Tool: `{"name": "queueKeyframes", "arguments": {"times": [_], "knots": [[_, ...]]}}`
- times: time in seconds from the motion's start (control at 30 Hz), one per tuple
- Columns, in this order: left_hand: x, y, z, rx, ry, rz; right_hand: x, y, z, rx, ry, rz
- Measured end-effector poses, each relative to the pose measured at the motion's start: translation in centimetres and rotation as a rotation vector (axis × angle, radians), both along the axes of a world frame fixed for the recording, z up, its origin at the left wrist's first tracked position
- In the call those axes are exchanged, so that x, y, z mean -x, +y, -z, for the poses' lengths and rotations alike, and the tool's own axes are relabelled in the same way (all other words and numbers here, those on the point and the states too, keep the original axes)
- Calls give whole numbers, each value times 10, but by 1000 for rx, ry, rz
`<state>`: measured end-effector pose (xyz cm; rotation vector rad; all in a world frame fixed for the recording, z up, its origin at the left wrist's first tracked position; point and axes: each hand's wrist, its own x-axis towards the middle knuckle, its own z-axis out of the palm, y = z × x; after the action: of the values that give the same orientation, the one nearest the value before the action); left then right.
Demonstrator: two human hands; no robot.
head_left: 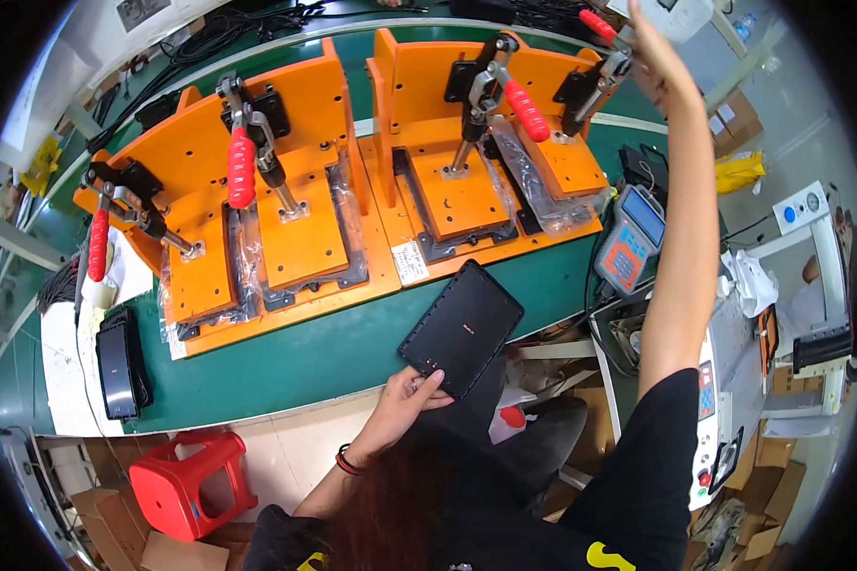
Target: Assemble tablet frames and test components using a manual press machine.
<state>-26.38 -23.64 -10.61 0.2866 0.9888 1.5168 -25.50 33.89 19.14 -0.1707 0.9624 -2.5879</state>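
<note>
My left hand (407,407) grips the lower edge of a thin black tablet back cover (464,326), thumb on its face. The cover is tilted over the table's front edge. My right arm reaches up to the far right, where my right hand (659,62) is beside the rightmost toggle clamp (600,90) and its red handle (597,25). The fingers of that hand look spread, partly cut off by the frame's top. Under this clamp an orange pressing plate (564,164) lies over clear plastic film (533,176).
Three more toggle clamps with red handles (241,167) stand on orange fixtures (295,95) on the green table (352,352). Stacked black covers (122,366) lie at left. A handheld keypad device (630,238) stands at right. A red stool (189,483) is below left.
</note>
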Motion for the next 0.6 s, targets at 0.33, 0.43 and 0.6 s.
{"name": "queueKeyframes", "arguments": {"times": [0.33,0.43,0.6], "knots": [[-3,-16,-2,51,64,-120,-2,-191,79,-2782,121,1653],[-6,-20,-13,54,195,-272,12,-198,115,-2796,-161,1513],[6,-60,-27,138,274,-371,23,-211,110,-2421,-305,1327]]}}
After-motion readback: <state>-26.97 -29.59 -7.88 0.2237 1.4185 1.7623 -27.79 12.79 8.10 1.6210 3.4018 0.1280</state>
